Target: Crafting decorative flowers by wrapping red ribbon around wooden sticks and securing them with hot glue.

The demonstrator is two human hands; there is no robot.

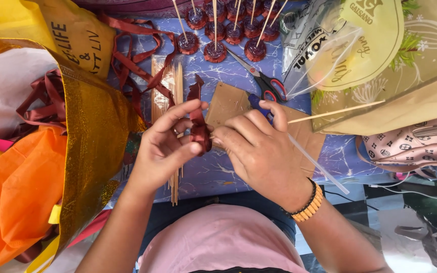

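home craft table: ribbon roses [223, 30], skewers [170, 91], scissors [264, 81]

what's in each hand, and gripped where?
Left hand pinches the dark red ribbon mid-length, thumb and fingers. Right hand touches its folded lower end and holds a skewer by its near end.

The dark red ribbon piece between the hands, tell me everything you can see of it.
The dark red ribbon piece is a satin-looking strip, folded or rolled at its lower end, with a loose tail rising above the fingers. The left hand pinches it between thumb and fingers; the right hand touches its lower part. It is held above the brown cardboard and the blue marbled table.
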